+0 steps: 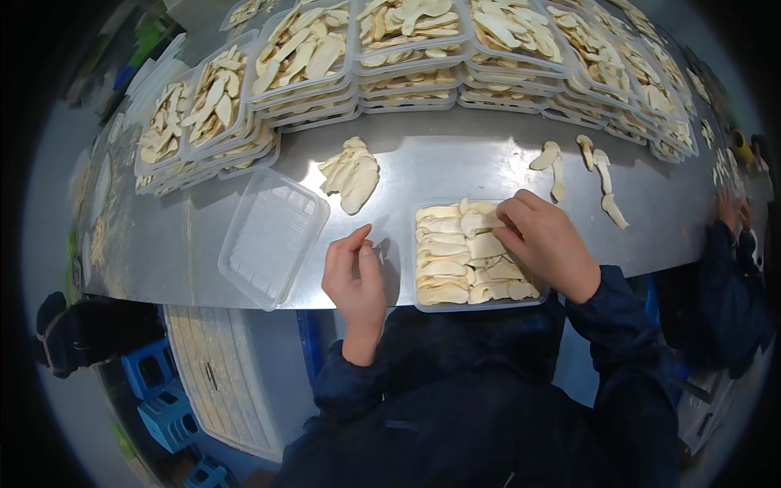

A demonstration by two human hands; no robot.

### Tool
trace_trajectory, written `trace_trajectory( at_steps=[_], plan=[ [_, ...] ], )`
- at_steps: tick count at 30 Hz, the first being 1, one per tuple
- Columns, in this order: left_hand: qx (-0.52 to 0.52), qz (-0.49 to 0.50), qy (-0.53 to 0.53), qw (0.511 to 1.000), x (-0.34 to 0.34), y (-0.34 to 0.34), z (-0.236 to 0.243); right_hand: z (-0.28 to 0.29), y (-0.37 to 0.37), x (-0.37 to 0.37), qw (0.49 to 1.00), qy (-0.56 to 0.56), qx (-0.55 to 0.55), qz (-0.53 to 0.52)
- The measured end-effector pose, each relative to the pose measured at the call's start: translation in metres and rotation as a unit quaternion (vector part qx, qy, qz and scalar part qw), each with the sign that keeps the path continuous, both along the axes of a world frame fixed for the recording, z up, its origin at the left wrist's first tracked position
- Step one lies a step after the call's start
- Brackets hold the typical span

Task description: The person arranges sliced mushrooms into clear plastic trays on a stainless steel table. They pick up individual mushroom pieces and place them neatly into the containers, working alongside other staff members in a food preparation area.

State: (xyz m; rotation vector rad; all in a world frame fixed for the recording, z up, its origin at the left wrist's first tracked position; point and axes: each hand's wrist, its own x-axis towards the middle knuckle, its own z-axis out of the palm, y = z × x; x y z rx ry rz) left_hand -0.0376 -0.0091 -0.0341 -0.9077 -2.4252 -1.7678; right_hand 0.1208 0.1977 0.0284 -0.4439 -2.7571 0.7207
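Note:
A clear plastic tray (pixel 423 302) stands at the table's front edge, before me. Pale mushroom slices (pixel 443 268) lie in it in two side-by-side columns. My right hand (pixel 549 242) is over the tray's far right part, thumb and fingertips pinched on a mushroom slice (pixel 482 220) in the top layer. Left of the tray, my left hand (pixel 355 281) hovers with fingers loosely bent and apart, holding nothing. Beyond it, a small pile of mushroom slices (pixel 356 179) rests on the metal table. An unfilled clear tray (pixel 272 236) lies to the left of that hand.
Stacked clear trays of mushroom slices (pixel 411 69) line the back of the metal table (pixel 439 167). Several loose slices (pixel 606 175) lie at the right. Another person's hands (pixel 732 210) show at the far right. Blue stools (pixel 167 415) stand on the floor at lower left.

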Motion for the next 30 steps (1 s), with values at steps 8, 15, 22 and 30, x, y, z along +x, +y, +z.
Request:
trace_trajectory(
  at_steps=[8, 15, 22, 30],
  plan=[
    [0.011, 0.014, -0.036, 0.999, 0.003, -0.002, 0.003, 0.006, 0.060, 0.038, 0.978, 0.068, 0.016, -0.198],
    [-0.003, 0.006, -0.021, 1.000, 0.003, 0.001, 0.004, -0.012, 0.129, 0.077, 0.944, -0.020, 0.095, -0.315],
    [-0.002, 0.013, -0.033, 0.999, 0.000, -0.001, 0.001, -0.033, 0.147, 0.046, 0.933, -0.038, 0.228, -0.276],
    [-0.008, 0.014, -0.036, 0.999, 0.002, -0.002, 0.001, -0.008, 0.131, 0.063, 0.952, -0.086, -0.196, -0.220]
  ],
)
